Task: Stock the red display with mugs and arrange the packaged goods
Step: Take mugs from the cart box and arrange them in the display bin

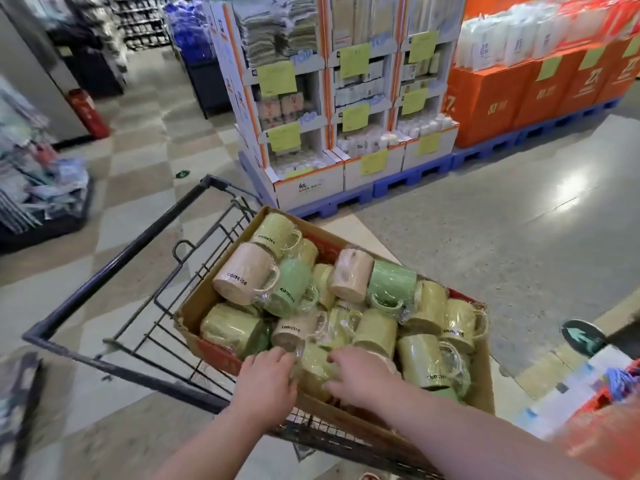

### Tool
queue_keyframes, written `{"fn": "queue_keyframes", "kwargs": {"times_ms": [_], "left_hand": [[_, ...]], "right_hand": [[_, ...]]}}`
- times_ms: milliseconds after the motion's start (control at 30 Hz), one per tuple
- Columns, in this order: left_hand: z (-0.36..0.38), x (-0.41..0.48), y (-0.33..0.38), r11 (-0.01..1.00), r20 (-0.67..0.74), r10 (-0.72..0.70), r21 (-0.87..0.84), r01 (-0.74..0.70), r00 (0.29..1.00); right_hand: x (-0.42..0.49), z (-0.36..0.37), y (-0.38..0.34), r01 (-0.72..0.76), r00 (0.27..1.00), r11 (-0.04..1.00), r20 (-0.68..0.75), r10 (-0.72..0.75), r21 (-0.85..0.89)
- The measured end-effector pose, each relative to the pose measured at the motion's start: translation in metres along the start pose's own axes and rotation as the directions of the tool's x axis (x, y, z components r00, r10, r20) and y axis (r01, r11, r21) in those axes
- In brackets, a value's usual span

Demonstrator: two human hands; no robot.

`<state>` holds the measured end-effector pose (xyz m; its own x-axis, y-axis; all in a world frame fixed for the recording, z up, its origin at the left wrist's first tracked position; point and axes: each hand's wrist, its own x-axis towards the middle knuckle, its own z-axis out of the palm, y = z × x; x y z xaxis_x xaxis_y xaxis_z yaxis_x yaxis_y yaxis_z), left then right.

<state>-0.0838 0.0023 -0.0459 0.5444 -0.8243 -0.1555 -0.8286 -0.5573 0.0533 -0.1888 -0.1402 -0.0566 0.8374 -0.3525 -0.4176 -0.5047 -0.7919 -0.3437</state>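
Observation:
A cardboard box [194,306] full of plastic-wrapped mugs sits in a dark wire cart [114,271]. The mugs are yellow-green, green and beige, and several are printed "concise". At the box's near edge both my hands reach in around one yellow-green mug [313,367]. My left hand [266,379] curls its fingers on the mug's wrapped left side. My right hand [356,372] holds its right side between thumb and fingers. A red-orange display [602,431] shows blurred at the lower right edge.
White cardboard displays [346,109] of packaged goods with yellow tags stand on blue pallets [408,174] ahead. Orange boxes [502,98] topped with white bags stand to their right. A red fire extinguisher [88,112] stands at left, a goods rack [38,188] nearer.

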Motion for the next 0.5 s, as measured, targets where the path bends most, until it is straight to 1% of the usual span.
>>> {"fn": "queue_keyframes", "kwargs": {"times_ms": [100,167,233,300,367,433,500], "left_hand": [[0.002,0.005,-0.007,0.998,0.012,-0.049,-0.030,0.049,0.999],[0.002,0.006,-0.009,0.996,0.024,-0.077,-0.048,0.078,0.997],[0.004,0.009,-0.011,0.994,-0.004,-0.087,-0.067,0.087,0.996],[0.002,0.010,-0.008,0.993,-0.020,-0.091,-0.080,0.089,0.996],[0.000,0.013,-0.004,0.985,-0.030,-0.112,-0.133,0.107,0.993],[-0.003,0.017,-0.001,0.970,-0.047,-0.159,-0.192,0.147,0.986],[-0.007,0.020,0.004,0.935,-0.039,-0.221,-0.292,0.200,0.975]], "right_hand": [[0.017,0.004,-0.006,0.033,0.998,0.999,0.053,-0.033,0.006],[0.023,0.006,-0.006,0.043,0.998,0.998,0.050,-0.045,0.036],[0.026,0.006,-0.004,0.039,0.999,0.994,0.022,-0.042,0.107],[0.027,0.004,0.000,0.023,0.999,0.981,-0.029,-0.018,0.190],[0.027,-0.002,0.005,-0.003,0.996,0.954,-0.087,0.031,0.300],[0.024,-0.009,0.010,-0.041,0.986,0.891,-0.124,0.108,0.452],[0.022,-0.013,0.012,-0.069,0.978,0.806,-0.119,0.171,0.588]]}}
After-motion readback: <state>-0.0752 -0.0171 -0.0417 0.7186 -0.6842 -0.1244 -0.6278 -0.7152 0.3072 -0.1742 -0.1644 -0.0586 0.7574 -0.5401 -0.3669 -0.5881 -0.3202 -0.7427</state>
